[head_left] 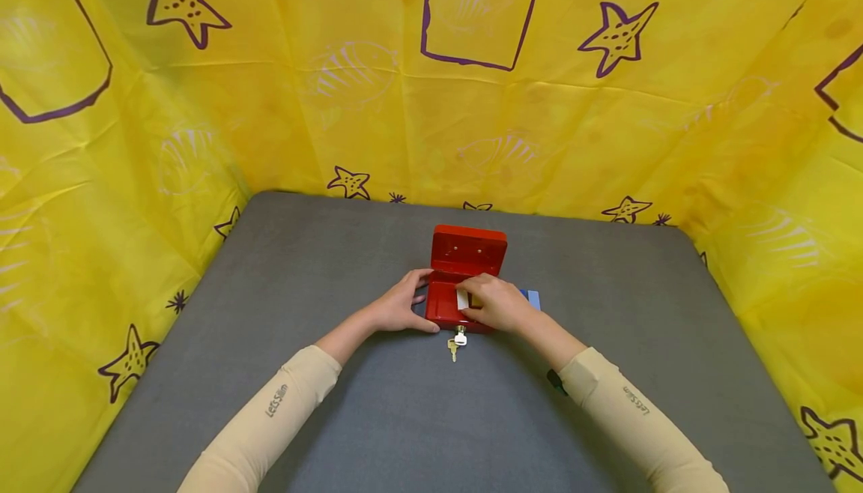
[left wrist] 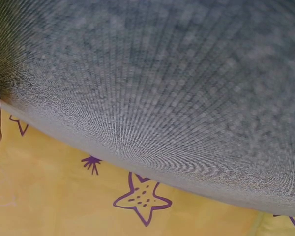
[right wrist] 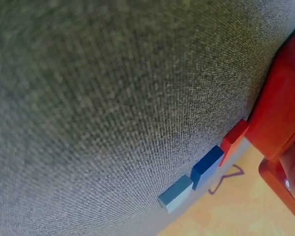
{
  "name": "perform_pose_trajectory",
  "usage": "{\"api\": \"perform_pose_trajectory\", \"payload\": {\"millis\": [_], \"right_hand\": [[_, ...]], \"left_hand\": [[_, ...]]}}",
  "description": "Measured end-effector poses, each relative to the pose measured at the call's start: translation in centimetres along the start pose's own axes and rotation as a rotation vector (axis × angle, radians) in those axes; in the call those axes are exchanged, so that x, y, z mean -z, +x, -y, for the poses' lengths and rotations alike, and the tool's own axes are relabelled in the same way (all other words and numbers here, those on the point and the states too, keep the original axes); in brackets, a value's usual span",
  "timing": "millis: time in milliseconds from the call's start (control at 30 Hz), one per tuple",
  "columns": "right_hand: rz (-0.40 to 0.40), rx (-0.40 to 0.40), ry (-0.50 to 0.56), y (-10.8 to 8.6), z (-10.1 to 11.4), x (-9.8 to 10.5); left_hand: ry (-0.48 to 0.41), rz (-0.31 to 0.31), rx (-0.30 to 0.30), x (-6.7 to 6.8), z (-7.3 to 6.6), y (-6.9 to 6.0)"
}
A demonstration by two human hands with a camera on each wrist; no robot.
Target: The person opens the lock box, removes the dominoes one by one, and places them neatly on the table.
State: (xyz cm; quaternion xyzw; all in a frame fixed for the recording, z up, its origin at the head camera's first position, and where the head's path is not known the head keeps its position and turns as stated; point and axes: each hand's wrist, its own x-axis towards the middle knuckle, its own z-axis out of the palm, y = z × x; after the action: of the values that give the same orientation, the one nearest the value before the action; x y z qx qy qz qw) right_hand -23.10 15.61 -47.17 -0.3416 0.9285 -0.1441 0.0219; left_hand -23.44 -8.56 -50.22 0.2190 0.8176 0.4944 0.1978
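Note:
A red metal box (head_left: 441, 300) has its lid (head_left: 468, 249) raised at the back. Around its left side my left hand (head_left: 399, 306) holds it, thumb at the front corner and fingers toward the back. My right hand (head_left: 497, 303) reaches over the right part of the box, pinching a small white piece (head_left: 462, 298) between thumb and fingers; a yellowish piece beside it is partly hidden. One key (head_left: 461, 339) sits in the front lock, with a second key (head_left: 453, 349) hanging below. In the right wrist view, part of a finger (right wrist: 294, 169) shows at the box (right wrist: 278, 115).
Right of the box, on the grey table (head_left: 431, 418), a row of blocks stands in the right wrist view: red (right wrist: 233, 140), dark blue (right wrist: 207, 167) and light blue (right wrist: 176, 193). Yellow cloth (head_left: 418, 126) with purple drawings surrounds the table's back and sides.

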Motion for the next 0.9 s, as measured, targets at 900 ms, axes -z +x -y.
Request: {"api": "perform_pose_trajectory", "payload": {"millis": [900], "right_hand": [[-0.139, -0.034, 0.284, -1.0, -0.4, 0.1]], "left_hand": [[0.001, 0.002, 0.019, 0.0, -0.2, 0.0]]}}
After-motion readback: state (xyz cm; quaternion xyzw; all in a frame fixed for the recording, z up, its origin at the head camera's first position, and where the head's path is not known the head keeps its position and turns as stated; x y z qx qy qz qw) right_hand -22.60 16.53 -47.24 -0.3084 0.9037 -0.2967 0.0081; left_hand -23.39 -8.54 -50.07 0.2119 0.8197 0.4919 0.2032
